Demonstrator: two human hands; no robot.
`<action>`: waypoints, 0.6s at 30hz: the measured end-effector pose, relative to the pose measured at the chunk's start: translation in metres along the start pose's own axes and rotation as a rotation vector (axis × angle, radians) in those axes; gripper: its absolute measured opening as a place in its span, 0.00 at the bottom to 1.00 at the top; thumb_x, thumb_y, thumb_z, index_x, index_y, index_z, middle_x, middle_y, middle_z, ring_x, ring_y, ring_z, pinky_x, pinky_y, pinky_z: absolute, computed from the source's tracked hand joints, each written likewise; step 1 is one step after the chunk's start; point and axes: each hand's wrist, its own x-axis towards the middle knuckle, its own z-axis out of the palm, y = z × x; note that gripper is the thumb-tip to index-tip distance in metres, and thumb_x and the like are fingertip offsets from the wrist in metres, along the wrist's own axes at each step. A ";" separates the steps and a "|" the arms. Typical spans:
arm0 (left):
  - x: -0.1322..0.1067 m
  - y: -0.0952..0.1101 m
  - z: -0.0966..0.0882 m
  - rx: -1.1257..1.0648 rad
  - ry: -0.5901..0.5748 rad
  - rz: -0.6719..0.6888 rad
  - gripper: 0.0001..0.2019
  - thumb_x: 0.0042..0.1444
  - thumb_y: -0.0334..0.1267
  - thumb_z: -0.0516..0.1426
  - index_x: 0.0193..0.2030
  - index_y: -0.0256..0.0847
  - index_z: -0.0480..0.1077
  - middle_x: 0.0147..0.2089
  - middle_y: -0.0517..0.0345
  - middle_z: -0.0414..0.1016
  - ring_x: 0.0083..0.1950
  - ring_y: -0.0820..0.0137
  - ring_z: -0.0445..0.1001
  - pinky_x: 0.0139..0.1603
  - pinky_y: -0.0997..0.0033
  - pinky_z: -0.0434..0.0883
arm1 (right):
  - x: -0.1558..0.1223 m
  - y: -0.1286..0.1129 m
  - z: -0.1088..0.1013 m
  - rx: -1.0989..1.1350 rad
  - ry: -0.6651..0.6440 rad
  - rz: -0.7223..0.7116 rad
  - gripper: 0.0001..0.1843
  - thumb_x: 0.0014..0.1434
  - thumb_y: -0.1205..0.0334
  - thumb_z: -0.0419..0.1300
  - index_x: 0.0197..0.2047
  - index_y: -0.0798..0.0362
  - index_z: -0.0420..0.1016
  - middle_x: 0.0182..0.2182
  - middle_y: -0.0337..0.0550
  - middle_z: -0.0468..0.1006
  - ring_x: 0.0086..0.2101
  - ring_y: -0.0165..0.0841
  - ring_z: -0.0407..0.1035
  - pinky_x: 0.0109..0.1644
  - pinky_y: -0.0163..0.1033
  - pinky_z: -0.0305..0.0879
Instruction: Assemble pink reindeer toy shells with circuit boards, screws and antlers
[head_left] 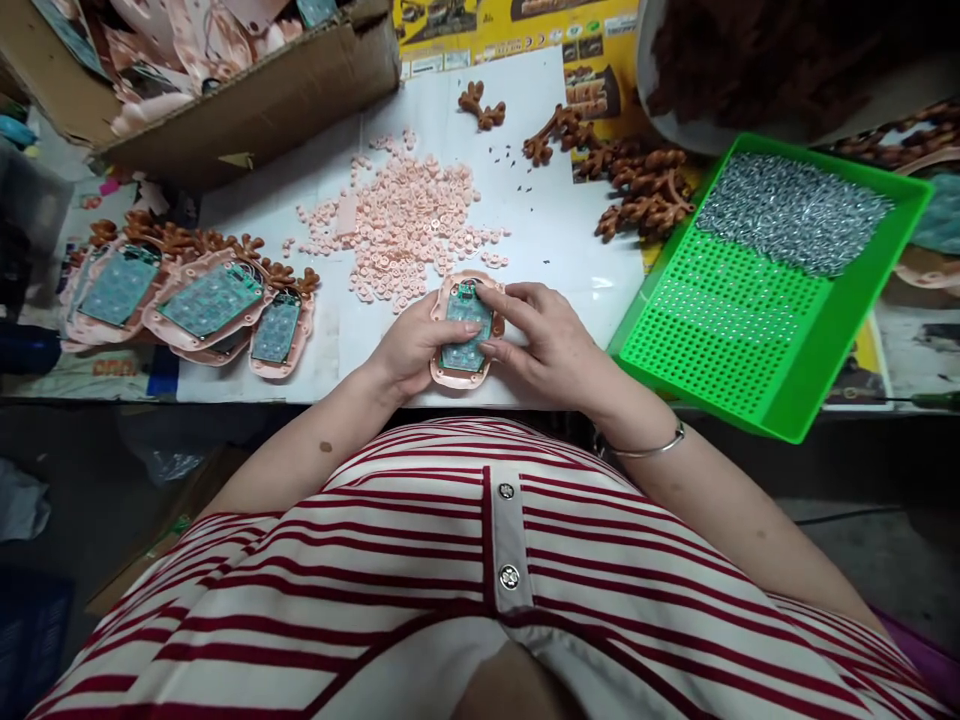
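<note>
A pink plastic shell with a teal circuit board (465, 330) lies at the front edge of the white table (555, 230). My left hand (412, 350) grips its left side, thumb laid across the board. My right hand (544, 340) holds the right side, with its fingertips pressed on the board's top edge. Both hands are closed on this piece. Just behind it spreads a heap of small pink round parts (409, 225).
Finished shells with boards (202, 305) are stacked at the left, with brown antler pieces (637, 180) behind and at the right. A green perforated tray (757, 300) of small metal screws sits tilted at the right. A cardboard box (247, 90) of pink parts stands at the back left.
</note>
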 end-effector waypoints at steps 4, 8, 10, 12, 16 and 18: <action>0.000 0.000 -0.003 -0.001 -0.004 -0.006 0.24 0.42 0.28 0.68 0.49 0.38 0.72 0.36 0.58 0.79 0.38 0.66 0.78 0.41 0.68 0.72 | 0.000 -0.006 0.002 -0.062 0.017 0.016 0.34 0.71 0.40 0.47 0.69 0.52 0.66 0.55 0.57 0.75 0.52 0.44 0.70 0.56 0.51 0.70; 0.001 -0.001 -0.004 -0.021 0.007 -0.005 0.24 0.42 0.28 0.68 0.48 0.37 0.72 0.36 0.58 0.79 0.37 0.68 0.78 0.40 0.69 0.73 | 0.000 -0.006 0.002 -0.107 0.014 0.031 0.33 0.71 0.41 0.47 0.69 0.51 0.66 0.54 0.56 0.76 0.52 0.44 0.70 0.55 0.51 0.69; 0.001 -0.002 -0.004 -0.018 0.011 0.003 0.24 0.41 0.28 0.68 0.48 0.37 0.72 0.36 0.58 0.79 0.37 0.68 0.78 0.40 0.70 0.73 | 0.002 -0.005 0.005 -0.104 0.011 0.040 0.32 0.71 0.41 0.48 0.70 0.49 0.66 0.54 0.55 0.76 0.52 0.44 0.70 0.55 0.52 0.69; 0.001 -0.002 -0.004 -0.011 0.012 0.016 0.25 0.41 0.28 0.69 0.49 0.37 0.72 0.35 0.59 0.79 0.36 0.68 0.78 0.39 0.71 0.73 | 0.004 -0.005 0.009 -0.093 0.016 0.050 0.32 0.70 0.41 0.48 0.70 0.47 0.66 0.54 0.54 0.76 0.52 0.45 0.70 0.55 0.54 0.70; -0.001 0.000 -0.002 0.020 0.037 0.000 0.23 0.41 0.29 0.69 0.46 0.35 0.73 0.35 0.56 0.80 0.35 0.67 0.78 0.38 0.70 0.75 | -0.004 -0.017 -0.004 -0.092 0.123 0.011 0.34 0.69 0.39 0.50 0.70 0.49 0.65 0.56 0.58 0.75 0.54 0.49 0.71 0.57 0.58 0.72; -0.003 0.003 -0.002 0.040 0.069 -0.036 0.21 0.41 0.30 0.69 0.44 0.33 0.73 0.35 0.53 0.81 0.35 0.65 0.79 0.39 0.68 0.76 | -0.021 -0.025 -0.032 -0.113 0.229 0.020 0.35 0.66 0.39 0.56 0.70 0.45 0.64 0.61 0.57 0.71 0.61 0.53 0.67 0.62 0.63 0.69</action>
